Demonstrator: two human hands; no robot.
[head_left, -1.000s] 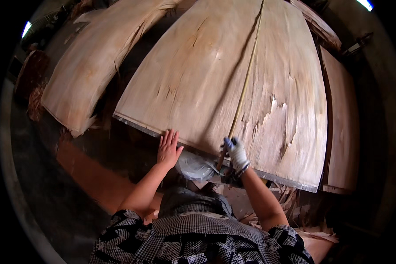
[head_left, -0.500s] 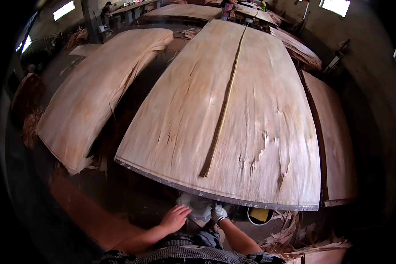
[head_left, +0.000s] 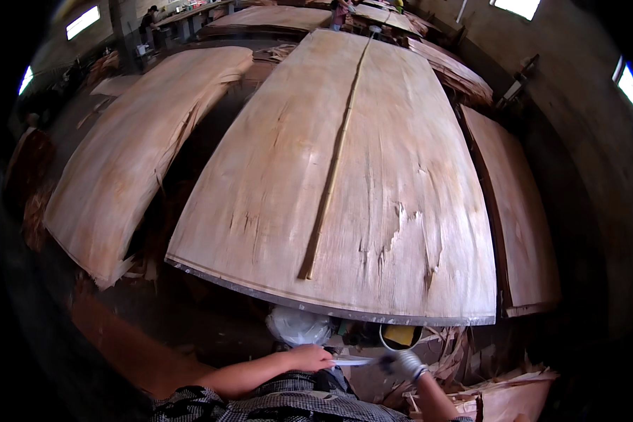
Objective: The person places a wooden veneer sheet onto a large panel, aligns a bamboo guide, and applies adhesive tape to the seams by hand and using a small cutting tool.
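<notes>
My bare left hand [head_left: 313, 358] is in front of my lap, its fingers closed on one end of a narrow white strip [head_left: 353, 362]. The strip stretches level to my right hand [head_left: 404, 365], which wears a pale knitted glove with dark fingertips. Motion smears those gloved fingers, but the strip's other end runs into them. Just beyond my hands, a clear plastic bag [head_left: 299, 326] bulges under the near edge of a large wood veneer sheet [head_left: 281, 211]. A long thin bamboo stick [head_left: 334, 162] lies lengthwise on the sheet.
A bucket [head_left: 399, 336] with something yellow in it stands below the sheet's edge. Veneer stacks flank it at left [head_left: 141, 141] and right [head_left: 510, 204]. Torn veneer scraps [head_left: 513, 394] lie at lower right. People [head_left: 340, 13] stand at the far end.
My hands have drawn back from the plastic bag toward me, the right one swinging out to the right. A white strip now spans between them. The view has shifted slightly.
</notes>
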